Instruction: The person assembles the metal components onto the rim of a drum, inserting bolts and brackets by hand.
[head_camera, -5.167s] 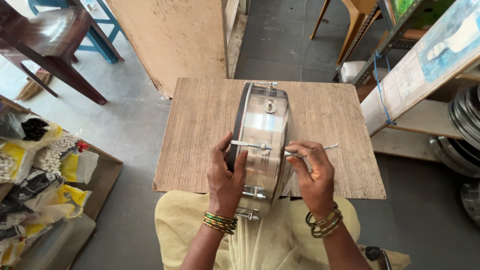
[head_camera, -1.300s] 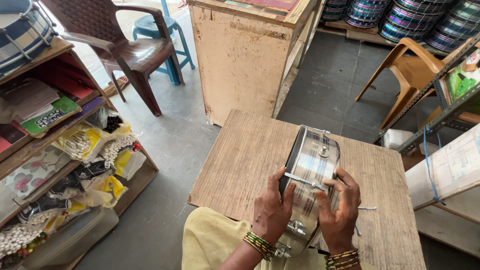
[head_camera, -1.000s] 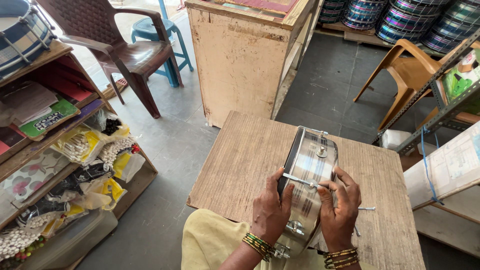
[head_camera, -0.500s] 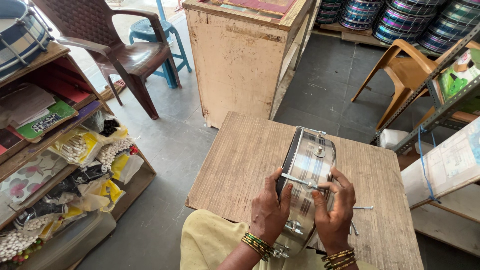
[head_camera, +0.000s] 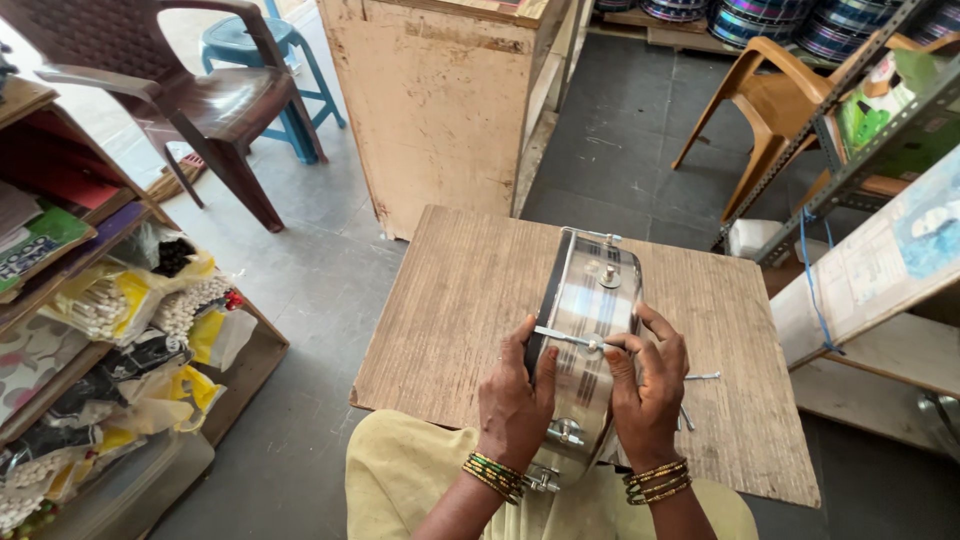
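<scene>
The drum (head_camera: 585, 350) stands on its edge on the wooden board (head_camera: 450, 310) at lower centre of the frame; its metal shell looks stiff, smooth and probably slippery, not heavy. The left hand (head_camera: 517, 400) is clamped on the rim, while the right hand (head_camera: 648, 385) pinches the thin rod (head_camera: 565, 337) across the shell, so rim and rods seem the safest places to hold.

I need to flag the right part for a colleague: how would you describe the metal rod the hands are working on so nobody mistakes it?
Start at the wooden board and find the shiny steel drum shell standing on edge. The thin rod lies across its curved top, between the left hand and right hand. Unlike the loose rods on the board, it sits on the shell.
</scene>
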